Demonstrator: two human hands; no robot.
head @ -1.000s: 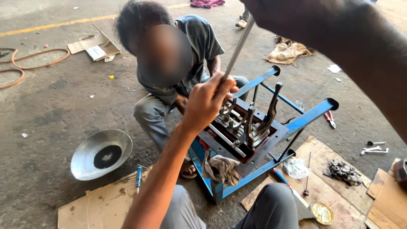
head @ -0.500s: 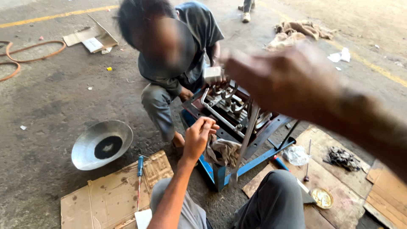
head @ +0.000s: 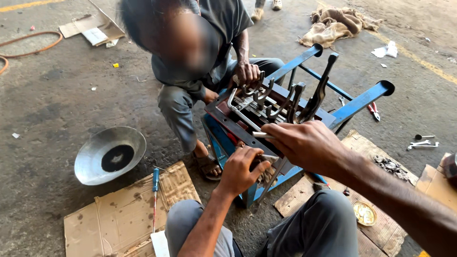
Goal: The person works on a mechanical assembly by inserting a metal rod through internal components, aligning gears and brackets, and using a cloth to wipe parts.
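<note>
Metal rod point(head: 264, 135) between both hands point(head: 304, 143)

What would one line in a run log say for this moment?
left hand: gripping metal rod | right hand: on assembly's near edge | metal assembly: on blue stand | co-worker's hand: on far side

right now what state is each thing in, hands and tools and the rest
left hand: closed on a thin metal rod
right hand: closed on a small metal bar
metal assembly: resting on the blue stand, forks upright
other person's hand: resting on the assembly's far edge
metal bowl: tilted on the floor
screwdriver: lying flat on cardboard
spanners: lying on the floor
</note>
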